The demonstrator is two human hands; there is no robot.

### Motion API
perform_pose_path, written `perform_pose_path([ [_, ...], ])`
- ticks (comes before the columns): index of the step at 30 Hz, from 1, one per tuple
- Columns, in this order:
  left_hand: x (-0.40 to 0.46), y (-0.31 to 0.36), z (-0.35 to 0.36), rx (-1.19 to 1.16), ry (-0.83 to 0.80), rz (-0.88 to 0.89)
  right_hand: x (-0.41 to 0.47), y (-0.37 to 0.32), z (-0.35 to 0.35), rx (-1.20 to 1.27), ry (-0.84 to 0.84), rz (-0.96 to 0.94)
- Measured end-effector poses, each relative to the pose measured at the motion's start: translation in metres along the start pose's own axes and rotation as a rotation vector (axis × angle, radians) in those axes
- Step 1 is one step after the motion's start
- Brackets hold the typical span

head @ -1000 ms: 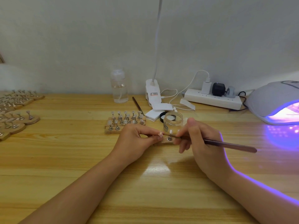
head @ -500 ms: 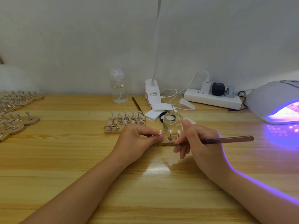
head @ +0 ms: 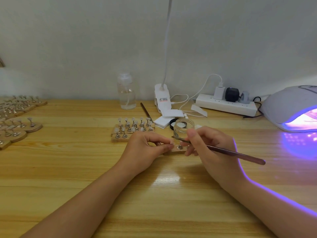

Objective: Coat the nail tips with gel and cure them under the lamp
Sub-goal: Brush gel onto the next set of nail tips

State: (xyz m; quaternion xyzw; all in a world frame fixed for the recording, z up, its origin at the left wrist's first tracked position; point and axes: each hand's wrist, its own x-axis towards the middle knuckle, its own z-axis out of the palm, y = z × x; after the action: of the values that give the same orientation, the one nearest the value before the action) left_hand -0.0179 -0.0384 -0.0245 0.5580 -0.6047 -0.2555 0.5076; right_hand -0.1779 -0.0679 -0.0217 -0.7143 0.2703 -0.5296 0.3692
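**Brush at the nail tip, lamp lit on the right**

At the far left of the table (head: pixel 68 169) lie many wooden stands (head: pixel 20 124), each with small metal pegs; what sits on the pegs is too small to tell. More to the middle, near the wall, stands a clear bottle (head: pixel 126 93) with liquid inside. In front of it are three wooden bars (head: pixel 132 128) side by side, and their pegs carry pale nail tips. A spare brush (head: pixel 145 111) lies between the bottle and a white clip lamp (head: pixel 162 98), whose neck rises out of view.

The left hand (head: pixel 145 152) rests on the table with curled fingers. Its thumb and forefinger pinch one nail tip (head: pixel 171 143), which is small and pale, just above a wooden holder (head: pixel 176 150) with one metal peg. The holder lies between the two hands.

Behind the holder stands an open glass jar (head: pixel 183 129), and a black lid (head: pixel 172 124) lies just beside it, with white pads (head: pixel 169 115) near it.

The right hand (head: pixel 212 148) holds a brush (head: pixel 231 152) in curled fingers, like a pen. The brush end points left and reaches close to the nail tip; I cannot tell if it touches. The handle points to the right and down.

By the wall lies a power strip (head: pixel 226 105) with plugs. At the far right the curing lamp (head: pixel 291 107) is lit, and violet light falls on the table and on the right forearm.
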Motion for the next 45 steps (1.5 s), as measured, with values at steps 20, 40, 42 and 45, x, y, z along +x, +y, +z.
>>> perform_pose_path([
  [20, -0.0002, 0.0003, -0.0010, 0.132, 0.010, 0.028, -0.0002, 0.0033, 0.0014, 0.026, 0.068, 0.048],
  [40, 0.0013, -0.0010, -0.0014, -0.004, 0.052, -0.037, 0.0049, 0.0034, -0.0034, 0.110, 0.206, 0.077],
  [42, 0.0021, -0.0007, -0.0004, -0.002, 0.028, -0.040, 0.0062, 0.0037, -0.0039, 0.125, 0.216, 0.096],
  [45, 0.0028, 0.0002, 0.0006, 0.006, 0.005, -0.040, 0.0070, 0.0035, -0.0040, 0.133, 0.215, 0.113],
])
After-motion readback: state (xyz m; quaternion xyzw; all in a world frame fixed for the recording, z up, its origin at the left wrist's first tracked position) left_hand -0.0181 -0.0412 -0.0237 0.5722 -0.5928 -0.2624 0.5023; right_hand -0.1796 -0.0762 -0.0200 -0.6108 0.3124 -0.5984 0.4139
